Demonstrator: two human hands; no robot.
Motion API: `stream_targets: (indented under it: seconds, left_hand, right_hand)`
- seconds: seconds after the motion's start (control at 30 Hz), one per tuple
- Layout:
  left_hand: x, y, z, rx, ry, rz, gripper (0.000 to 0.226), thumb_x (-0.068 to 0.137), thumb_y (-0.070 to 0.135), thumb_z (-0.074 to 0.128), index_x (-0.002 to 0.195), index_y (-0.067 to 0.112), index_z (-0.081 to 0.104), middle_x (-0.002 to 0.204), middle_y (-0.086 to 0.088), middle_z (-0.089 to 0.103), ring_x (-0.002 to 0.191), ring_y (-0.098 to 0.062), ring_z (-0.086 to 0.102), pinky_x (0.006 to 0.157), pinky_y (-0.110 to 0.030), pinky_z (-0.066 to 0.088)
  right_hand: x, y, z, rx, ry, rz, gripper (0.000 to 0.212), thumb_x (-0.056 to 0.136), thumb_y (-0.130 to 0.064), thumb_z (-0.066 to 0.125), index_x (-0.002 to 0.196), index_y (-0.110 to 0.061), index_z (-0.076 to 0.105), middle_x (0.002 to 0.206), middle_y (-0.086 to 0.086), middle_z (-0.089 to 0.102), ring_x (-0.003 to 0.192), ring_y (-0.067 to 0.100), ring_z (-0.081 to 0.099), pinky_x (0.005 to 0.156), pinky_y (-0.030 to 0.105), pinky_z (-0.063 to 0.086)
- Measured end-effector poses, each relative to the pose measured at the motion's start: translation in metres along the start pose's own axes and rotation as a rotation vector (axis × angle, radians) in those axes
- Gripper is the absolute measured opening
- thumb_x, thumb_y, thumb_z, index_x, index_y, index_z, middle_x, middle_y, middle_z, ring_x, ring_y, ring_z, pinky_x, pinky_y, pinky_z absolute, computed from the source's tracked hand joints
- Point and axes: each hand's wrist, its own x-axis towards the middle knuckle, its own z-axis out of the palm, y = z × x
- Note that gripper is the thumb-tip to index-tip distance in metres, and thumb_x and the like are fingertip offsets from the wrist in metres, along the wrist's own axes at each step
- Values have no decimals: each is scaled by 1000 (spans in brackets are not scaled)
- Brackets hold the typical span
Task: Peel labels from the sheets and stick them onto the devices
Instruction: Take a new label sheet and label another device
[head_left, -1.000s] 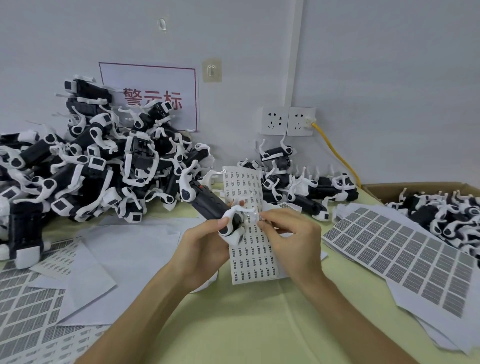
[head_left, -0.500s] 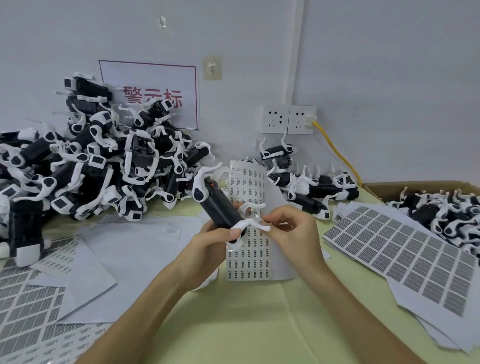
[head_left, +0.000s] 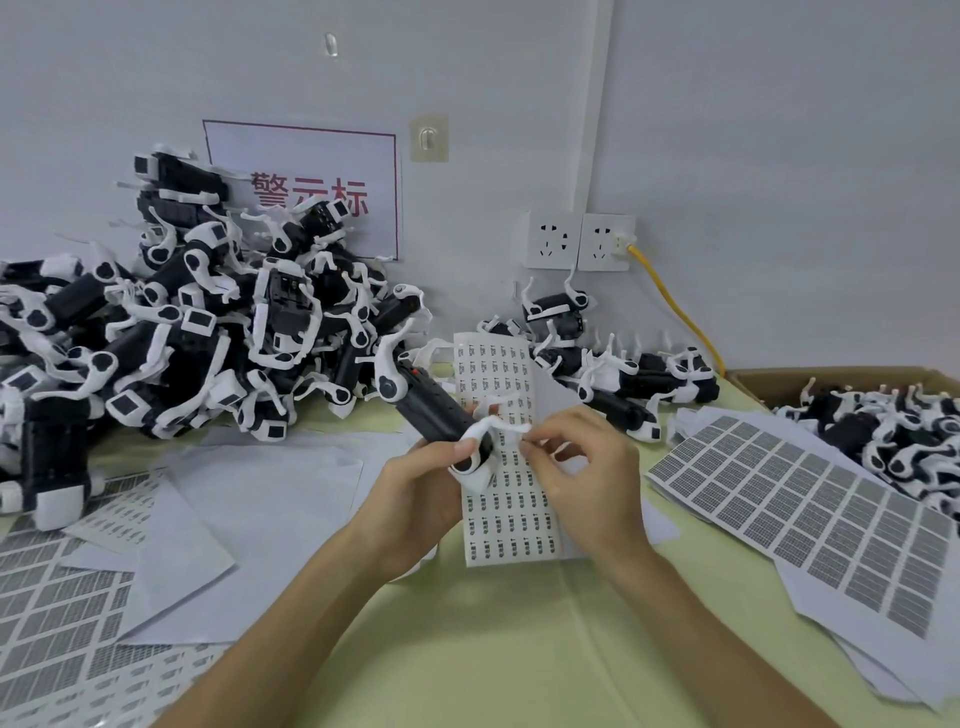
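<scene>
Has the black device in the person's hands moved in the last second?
Yes, slightly: the device, gripped by the left hand, tipped rightward toward the wall sockets.

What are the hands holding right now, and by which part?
The left hand grips a black device round its lower end; the right hand pinches its white prong.

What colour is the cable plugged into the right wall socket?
Yellow; the head view shows the cable clearly.

table (head_left: 519, 670) | label sheets (head_left: 810, 499) | devices (head_left: 197, 332) | cardboard box (head_left: 831, 375)
</scene>
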Motion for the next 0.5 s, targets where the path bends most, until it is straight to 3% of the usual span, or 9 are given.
stream_targets:
  seconds: [0.2,0.33,0.43,0.5]
  left_hand:
    - [4,1,-4,19,70,-23,61,89,24,63,146,5,53,130,-12,66,124,-32,60,111,-50,42]
    - [4,-1,-10,126,79,-50,51,95,33,57,140,9,63,139,-17,65,132,-39,58,121,-56,34]
    - [6,-5,-10,167,162,-68,56,90,43,62,136,12,67,139,-15,66,134,-37,57,121,-51,33]
    - [5,-6,-6,157,240,-63,60,83,48,67,133,16,70,134,-7,71,130,-26,62,112,-40,46]
  right_hand:
    - [-2,-2,1,4,-60,38,29,77,12,69,85,-16,74,90,-5,67,84,10,64,77,16,47]
    - [-2,-3,0,105,-34,134,23,78,1,65,85,-19,74,88,-12,72,91,13,67,82,25,50]
    - [3,2,-3,255,-29,246,23,85,7,69,85,-15,75,84,-7,75,86,13,70,81,25,54]
    - [6,5,-5,339,-24,315,22,86,7,72,84,-15,76,84,-3,76,84,14,72,78,22,54]
